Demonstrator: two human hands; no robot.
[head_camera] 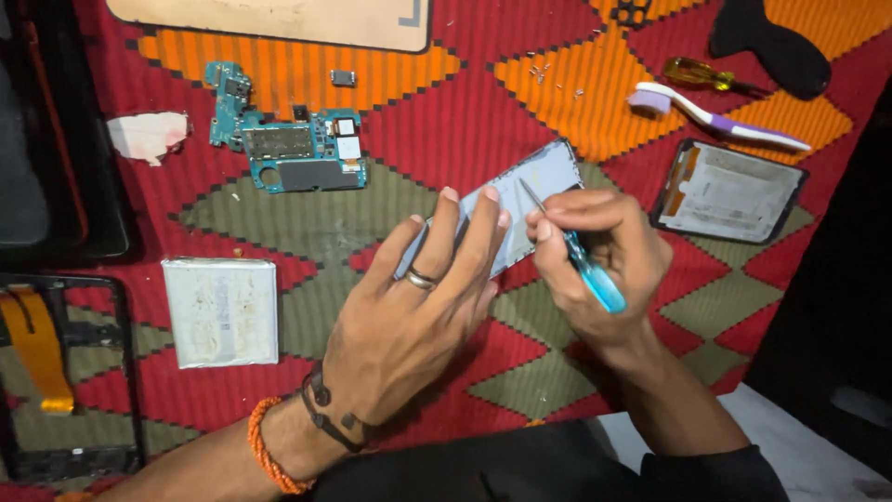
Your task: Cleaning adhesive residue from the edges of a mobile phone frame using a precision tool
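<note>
My left hand (418, 307), with a ring and wrist bands, lies flat with fingers spread on a grey phone panel (539, 181) that sits tilted on the patterned cloth. My right hand (599, 265) grips a small screwdriver (585, 265) with a blue handle. Its thin metal tip touches the panel's surface close to my left fingertips.
A teal circuit board (288, 144) lies at upper left, a white battery (221, 311) at left, a black phone frame with an orange strip (65, 372) at far left. A toothbrush (715, 116), a yellow-handled screwdriver (701, 74) and another phone part (729, 191) lie at right.
</note>
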